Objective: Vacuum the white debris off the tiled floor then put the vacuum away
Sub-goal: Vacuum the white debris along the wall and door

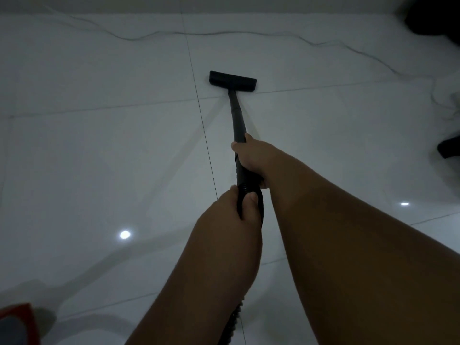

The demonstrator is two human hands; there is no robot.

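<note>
A black vacuum wand (pixel 236 118) reaches forward from my hands to a flat black floor nozzle (pixel 232 80), which rests on the white marbled tile floor (pixel 99 145) just past a grout line. My right hand (pixel 251 158) grips the wand's lower end. Behind it, my left hand (pixel 239 207) is closed around the ribbed black hose (pixel 249 195) where it joins the wand. The hose runs back under my left forearm and reappears near the bottom edge. I can make out no white debris on the dim floor.
A red and grey object (pixel 17 324), possibly the vacuum body, sits at the bottom left corner. Dark shapes lie at the top right corner (pixel 433 16) and at the right edge (pixel 448 148). The wall base runs along the top.
</note>
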